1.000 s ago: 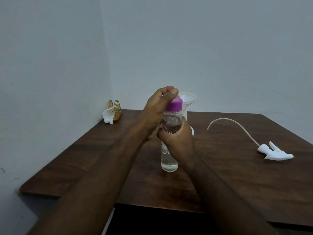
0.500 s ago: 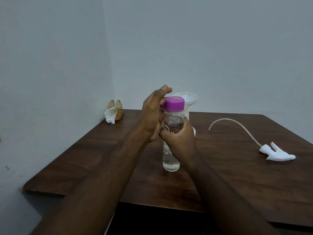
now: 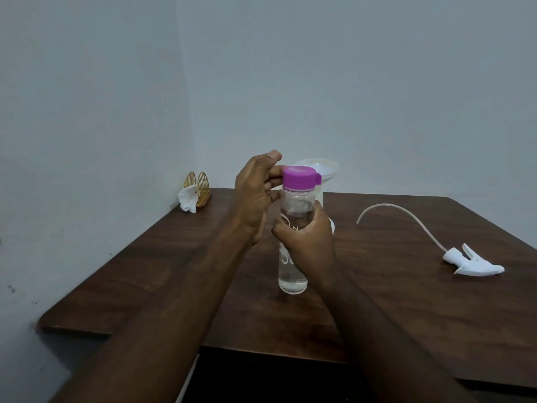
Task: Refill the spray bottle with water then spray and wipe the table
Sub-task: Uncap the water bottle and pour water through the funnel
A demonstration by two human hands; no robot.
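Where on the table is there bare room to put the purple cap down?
Bare wood for the cap lies between the napkin holder and the bottle, and between the bottle and the spray head. Behind the bottle it is crowded: the funnel stands there.

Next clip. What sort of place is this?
Probably a plain room in a home, perhaps a dining corner: a dark brown wooden table stands against bare pale walls at their corner, with a gold wire napkin holder holding white tissue on it.

A small gold holder (image 3: 200, 188) stands far back on the left, close to the pale wall (image 3: 87, 112).
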